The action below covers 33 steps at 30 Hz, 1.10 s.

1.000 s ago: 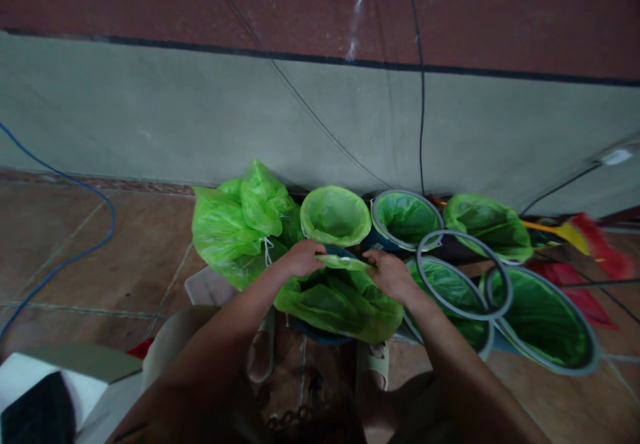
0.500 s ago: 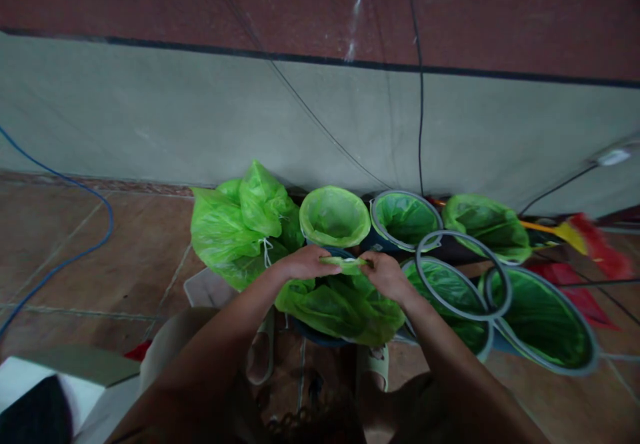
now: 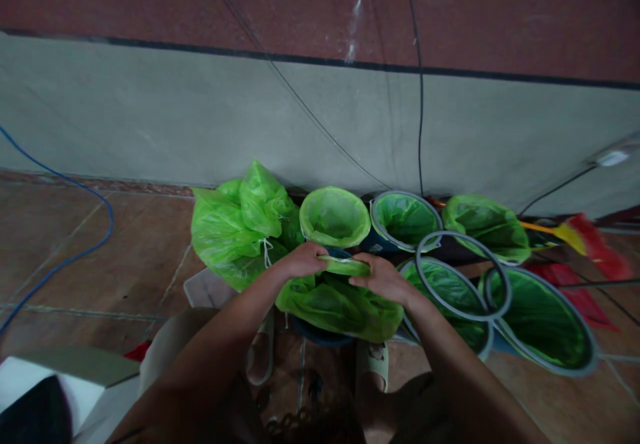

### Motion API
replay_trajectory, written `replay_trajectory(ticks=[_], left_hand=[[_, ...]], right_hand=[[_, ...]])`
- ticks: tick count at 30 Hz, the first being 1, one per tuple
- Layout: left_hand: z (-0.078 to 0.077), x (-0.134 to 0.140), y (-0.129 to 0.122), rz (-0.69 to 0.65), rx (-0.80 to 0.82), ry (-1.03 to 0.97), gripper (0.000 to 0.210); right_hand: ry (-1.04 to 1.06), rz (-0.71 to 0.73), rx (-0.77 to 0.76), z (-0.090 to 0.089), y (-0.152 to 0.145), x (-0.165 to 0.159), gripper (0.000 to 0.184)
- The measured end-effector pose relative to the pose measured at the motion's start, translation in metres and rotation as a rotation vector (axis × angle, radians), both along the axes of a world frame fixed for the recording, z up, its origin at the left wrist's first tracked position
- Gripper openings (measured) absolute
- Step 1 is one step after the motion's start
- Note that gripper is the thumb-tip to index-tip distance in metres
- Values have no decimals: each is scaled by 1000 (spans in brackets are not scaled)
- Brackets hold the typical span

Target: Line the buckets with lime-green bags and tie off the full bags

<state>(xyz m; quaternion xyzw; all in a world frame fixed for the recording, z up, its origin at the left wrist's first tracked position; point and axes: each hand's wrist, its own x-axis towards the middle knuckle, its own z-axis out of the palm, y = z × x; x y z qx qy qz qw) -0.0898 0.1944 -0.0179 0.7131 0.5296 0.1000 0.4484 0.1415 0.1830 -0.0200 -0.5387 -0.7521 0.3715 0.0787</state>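
Observation:
Between my feet and the wall stands a blue bin (image 3: 320, 335) with a green trash bag (image 3: 345, 311) draped over its near side. My left hand (image 3: 307, 260) is closed on the bag's far edge, fingers pinching the plastic. A short stretch of that edge, with a white drawstring in it, runs across to my right hand (image 3: 383, 276). The right hand's thumb and fingers are bent around the same edge. Part of the bin's far rim is hidden behind the hands and the bag.
Knotted green bags (image 3: 230, 231) lie to the left. Lined bins (image 3: 335, 217) line the wall, with more at right. A loose grey ring (image 3: 425, 284) rests across two bins. A red dustpan (image 3: 575, 291) and red-bristled broom (image 3: 603, 247) lie far right. A blue cable (image 3: 107, 224) crosses the floor.
My right hand has shifted slightly left and its fingers have changed position along the bag's edge. The left hand has moved a little left. The bins and bags stay put.

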Motion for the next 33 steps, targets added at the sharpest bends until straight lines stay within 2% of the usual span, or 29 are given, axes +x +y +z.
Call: replay_trajectory(ticks=[3, 14, 21, 28, 33], left_hand=[[-1, -1, 1, -1, 5, 8, 21], [1, -3, -1, -78, 100, 189, 22], [6, -1, -3, -81, 46, 70, 37], [1, -1, -2, -34, 211, 329, 20], [-2, -10, 1, -41, 253, 391, 21]], right_hand=[[60, -19, -32, -6, 3, 1, 27], [165, -146, -47, -15, 7, 2, 35], [124, -141, 34, -11, 6, 0, 32], [152, -160, 102, -10, 9, 4, 32], [149, -216, 104, -8, 12, 10, 35]])
